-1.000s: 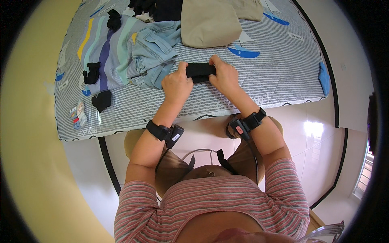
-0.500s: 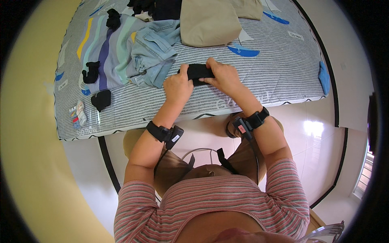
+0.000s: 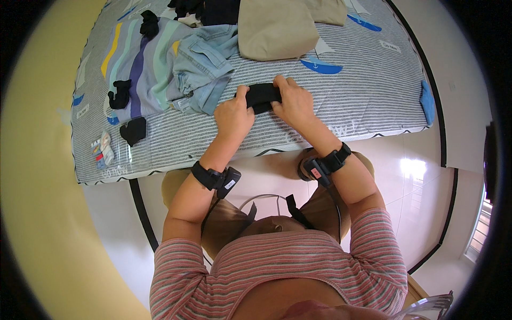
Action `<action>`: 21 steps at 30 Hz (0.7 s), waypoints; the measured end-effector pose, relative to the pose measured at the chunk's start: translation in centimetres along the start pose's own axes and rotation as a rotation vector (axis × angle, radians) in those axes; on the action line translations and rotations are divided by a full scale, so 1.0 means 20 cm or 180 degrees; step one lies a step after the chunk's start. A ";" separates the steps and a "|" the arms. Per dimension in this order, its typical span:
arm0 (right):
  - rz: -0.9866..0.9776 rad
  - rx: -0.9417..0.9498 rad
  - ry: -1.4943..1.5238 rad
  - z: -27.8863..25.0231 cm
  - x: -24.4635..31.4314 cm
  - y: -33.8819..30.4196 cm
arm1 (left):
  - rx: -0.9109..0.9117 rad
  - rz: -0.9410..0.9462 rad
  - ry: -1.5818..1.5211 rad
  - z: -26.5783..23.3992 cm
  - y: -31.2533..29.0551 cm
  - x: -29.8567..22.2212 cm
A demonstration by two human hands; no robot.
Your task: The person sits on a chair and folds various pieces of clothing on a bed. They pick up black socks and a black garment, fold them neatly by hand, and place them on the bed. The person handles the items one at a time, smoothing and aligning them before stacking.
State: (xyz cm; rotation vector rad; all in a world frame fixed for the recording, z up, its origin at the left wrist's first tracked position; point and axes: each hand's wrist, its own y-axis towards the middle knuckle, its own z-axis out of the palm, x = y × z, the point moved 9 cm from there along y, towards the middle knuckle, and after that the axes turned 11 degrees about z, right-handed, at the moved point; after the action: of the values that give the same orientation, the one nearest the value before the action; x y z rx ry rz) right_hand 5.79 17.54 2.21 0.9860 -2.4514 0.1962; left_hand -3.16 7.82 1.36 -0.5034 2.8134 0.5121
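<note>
A small black piece of cloth, folded into a bundle, lies on the grey striped bed cover. My left hand grips its left end with the thumb on top. My right hand holds its right end, fingers curled over it. Both wrists wear black bands. Pale blue denim shorts lie just left of my left hand.
A striped pastel garment lies left of the shorts, a beige folded cloth beyond my hands. Black socks and a small packet sit near the left edge. Dark clothes lie at the far end.
Both hands have slid slightly along the black cloth and pressed it more tightly together; it sits at nearly the same spot on the cover.
</note>
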 end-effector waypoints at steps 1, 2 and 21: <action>0.0048 -0.0015 0.0033 0.00 -0.01 0.00 | 0.0111 -0.0007 0.0061 0.01 -0.01 0.00; 0.0095 -0.0031 0.0067 0.00 -0.02 0.00 | 0.0221 -0.0014 0.0123 0.02 -0.01 0.00; -0.0578 -0.0028 0.0021 -0.01 -0.01 -0.08 | 0.0287 0.0334 -0.0560 0.02 -0.07 -0.03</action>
State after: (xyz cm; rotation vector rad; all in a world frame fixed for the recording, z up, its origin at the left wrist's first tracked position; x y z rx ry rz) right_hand 7.16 16.58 2.28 1.1946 -2.3384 0.1266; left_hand -2.00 6.98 0.85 -0.2793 2.6891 0.4247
